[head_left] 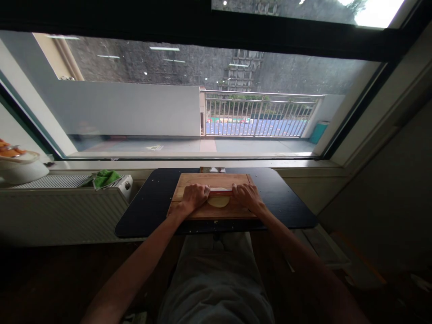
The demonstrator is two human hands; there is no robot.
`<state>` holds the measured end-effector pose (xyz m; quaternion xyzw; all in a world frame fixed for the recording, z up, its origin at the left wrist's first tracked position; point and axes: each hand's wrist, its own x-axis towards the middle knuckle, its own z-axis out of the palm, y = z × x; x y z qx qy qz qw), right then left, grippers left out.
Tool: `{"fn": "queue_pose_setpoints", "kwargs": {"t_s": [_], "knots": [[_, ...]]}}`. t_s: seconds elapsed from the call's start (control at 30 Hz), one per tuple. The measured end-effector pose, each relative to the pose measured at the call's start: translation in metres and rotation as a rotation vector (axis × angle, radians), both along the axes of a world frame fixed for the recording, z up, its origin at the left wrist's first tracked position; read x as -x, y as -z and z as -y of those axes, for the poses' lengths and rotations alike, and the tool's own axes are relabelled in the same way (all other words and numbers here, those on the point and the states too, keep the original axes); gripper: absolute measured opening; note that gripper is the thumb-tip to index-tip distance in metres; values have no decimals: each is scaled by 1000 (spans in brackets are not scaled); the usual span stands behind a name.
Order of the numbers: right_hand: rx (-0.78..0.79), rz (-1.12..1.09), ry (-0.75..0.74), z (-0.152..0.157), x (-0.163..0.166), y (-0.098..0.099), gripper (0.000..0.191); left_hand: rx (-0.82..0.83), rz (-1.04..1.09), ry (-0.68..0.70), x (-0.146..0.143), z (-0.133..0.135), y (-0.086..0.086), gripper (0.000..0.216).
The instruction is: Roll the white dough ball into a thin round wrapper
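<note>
A rolling pin [221,193] lies crosswise over a round, flat, pale piece of dough [218,202]. Around its left end my left hand [195,196] is closed, and my right hand [247,196] grips the right end. The dough shows on the near side of the pin, with a paler strip just beyond it. Beneath everything is a wooden cutting board [189,180], set on a dark table [148,202]. Both forearms reach in from the lower corners of the view.
Ahead is a wide window [135,112] with a sill. On the left stands a radiator [67,211] bearing a green cloth [106,178] and a white container [23,168]. A small box-like object [212,170] sits behind the board. White crumbs dot the table.
</note>
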<state>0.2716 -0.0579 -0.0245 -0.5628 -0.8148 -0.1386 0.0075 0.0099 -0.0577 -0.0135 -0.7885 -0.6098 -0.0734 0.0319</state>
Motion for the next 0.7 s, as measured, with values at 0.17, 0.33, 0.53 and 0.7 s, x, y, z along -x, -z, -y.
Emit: {"fn": "queue_pose_setpoints", "kwargs": {"t_s": [0.17,0.33,0.53,0.7], "knots": [[7,-109,61,-4,7,-5,43,-9,-19,-10,1,-12,-3,59],[-44,-147,14,-18,10,4,42,-15,17,-12,7,-23,3,55],[-114,-176,78,-35,19,10,44,-107,44,9,11,-37,13,46],[-99,-89,52,-36,19,-5,35,-117,36,-15,9,-49,13,40]]}}
